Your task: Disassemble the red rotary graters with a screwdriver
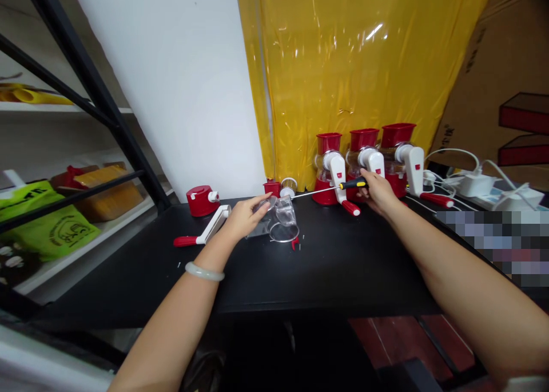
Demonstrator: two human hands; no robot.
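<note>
My left hand [245,216] grips a clear plastic grater body [283,223], which lies on its side on the black table. In my right hand [376,190] is a screwdriver [354,183] with a black and yellow handle. Its long shaft points left, and the tip meets the clear body near its upper right side; the exact contact is too small to make out. Just below the body lie a small red piece [294,243] and some tiny screws. Left of my left hand rest a white crank with a red handle [186,241] and a round red base [201,201].
Three red-and-white rotary graters [329,169] stand along the back right, close to my right hand. A drum grater [289,186] and a red hopper [271,188] sit behind the clear body. White cables and adapters [478,183] lie at the right. A shelf rack [107,117] borders the left.
</note>
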